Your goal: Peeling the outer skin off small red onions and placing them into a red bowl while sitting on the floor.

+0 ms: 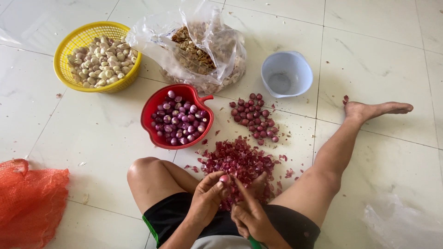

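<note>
The left hand (208,196) pinches a small shallot (224,178) at its fingers; the right hand (249,213) closes on a green-handled tool beside them; a slip could nick those fingertips, or drop the bulb into the peel pile (240,163) just beyond.

Ahead of hands (233,200): heap of red skins (240,161), then red bowl (159,138) and loose shallots (254,117) block path. Bare floor (92,133) open centre left; also right, beyond outstretched leg (337,152).

A yellow basket (62,50) full of garlic (101,60) sits on the floor. Near it are a plastic bag (221,46) of peels, an empty pale bowl (287,74), and an orange net sack (27,203).
</note>
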